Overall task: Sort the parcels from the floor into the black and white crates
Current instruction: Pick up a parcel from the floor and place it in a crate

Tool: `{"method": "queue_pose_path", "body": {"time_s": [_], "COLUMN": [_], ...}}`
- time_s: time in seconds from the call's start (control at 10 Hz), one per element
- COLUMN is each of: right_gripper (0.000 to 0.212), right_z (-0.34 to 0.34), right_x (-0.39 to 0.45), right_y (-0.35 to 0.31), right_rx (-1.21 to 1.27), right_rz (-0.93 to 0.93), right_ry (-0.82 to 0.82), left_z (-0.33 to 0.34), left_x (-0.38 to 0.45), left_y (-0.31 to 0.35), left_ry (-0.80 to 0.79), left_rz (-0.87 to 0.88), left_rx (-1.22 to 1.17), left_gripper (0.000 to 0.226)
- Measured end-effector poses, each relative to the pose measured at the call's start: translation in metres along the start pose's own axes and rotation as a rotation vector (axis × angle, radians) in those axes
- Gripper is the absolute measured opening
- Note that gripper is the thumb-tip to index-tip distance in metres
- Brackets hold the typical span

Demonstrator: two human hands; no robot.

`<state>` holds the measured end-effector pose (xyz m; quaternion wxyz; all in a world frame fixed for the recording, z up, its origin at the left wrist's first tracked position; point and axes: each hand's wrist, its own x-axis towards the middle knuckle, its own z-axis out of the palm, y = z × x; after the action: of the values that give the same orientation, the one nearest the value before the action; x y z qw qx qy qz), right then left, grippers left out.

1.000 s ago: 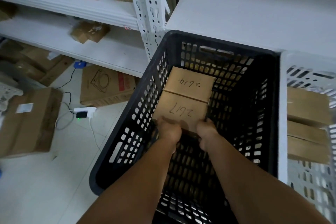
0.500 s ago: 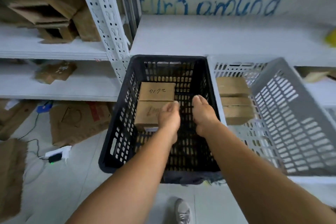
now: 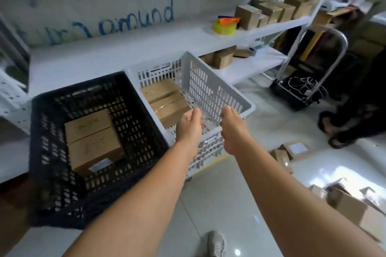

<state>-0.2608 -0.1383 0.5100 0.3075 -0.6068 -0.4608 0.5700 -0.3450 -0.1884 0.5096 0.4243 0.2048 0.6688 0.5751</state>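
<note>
Grey shoe [image 3: 216, 244]: nearest thing, on tiled floor [image 3: 219, 198], below & between both forearms.
Left hand [image 3: 189, 126]: empty, fingers loosely curled, holding nothing; hangs over near part of white crate.
Right hand [image 3: 234, 129]: empty too, fingers relaxed & pointing fwd, nothing gripped; just right of left hand, small gap between, over white crate's near right corner.
Black crate [image 3: 146, 123]: left of both hands, sits beside white crate, walls touching or nearly so. 2 brown parcels [image 3: 92, 137] inside, side by side w/ handwriting on top, too blurred to read; white label on nearer one.
White crate [image 3: 208, 87]: directly under & beyond hands. Brown parcels [image 3: 167, 100] lie flat inside, just ahead of left hand's fingers.
Floor parcels [image 3: 292, 152]: right of right hand, small boxes w/ white labels; more cardboard [image 3: 346, 204] further right & nearer.
Trolley [image 3: 296, 94]: far right, beyond right hand, cables on deck.
Other person's feet [image 3: 334, 131]: right edge, dark sandals.
Shelving [image 3: 146, 41]: beyond crates. Yellow tape roll [image 3: 224, 27] & row of brown boxes [image 3: 271, 10] up right; blue writing on wall behind.
</note>
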Motion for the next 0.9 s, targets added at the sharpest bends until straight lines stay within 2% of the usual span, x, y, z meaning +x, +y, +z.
{"method": "queue_pose_path", "body": {"time_s": [0.1,0.2,0.4,0.5,0.7,0.8,0.9], "right_gripper": [0.022,0.030,0.030,0.031,0.041,0.031,0.033], "right_z": [-0.053,-0.111,-0.224,-0.285,-0.400,-0.457,-0.498], "right_x": [0.004,0.003,-0.002,0.000,-0.007,-0.007,-0.014], "right_y": [0.017,0.037,0.086,0.114,0.175,0.206,0.239], "right_rx": [0.055,0.140,0.270,0.267,0.432,0.430,0.479], "right_rz": [0.051,0.114,0.140,0.227,0.254,0.396,0.463], "right_ry": [0.087,0.196,0.375,0.456,0.560,0.657,0.714], "left_z": [0.048,0.100,0.205,0.256,0.355,0.401,0.441], "left_x": [-0.012,-0.029,-0.068,-0.093,-0.146,-0.170,-0.197], "left_y": [-0.016,-0.032,-0.077,-0.099,-0.150,-0.177,-0.203], "left_ry": [-0.107,-0.211,-0.413,-0.489,-0.646,-0.705,-0.764], "left_rz": [-0.024,-0.040,-0.104,-0.151,-0.270,-0.319,-0.342], "left_rx": [0.055,0.107,0.179,0.227,0.343,0.388,0.474], "left_gripper": [0.021,0.027,0.026,0.024,0.032,0.039,0.036]}}
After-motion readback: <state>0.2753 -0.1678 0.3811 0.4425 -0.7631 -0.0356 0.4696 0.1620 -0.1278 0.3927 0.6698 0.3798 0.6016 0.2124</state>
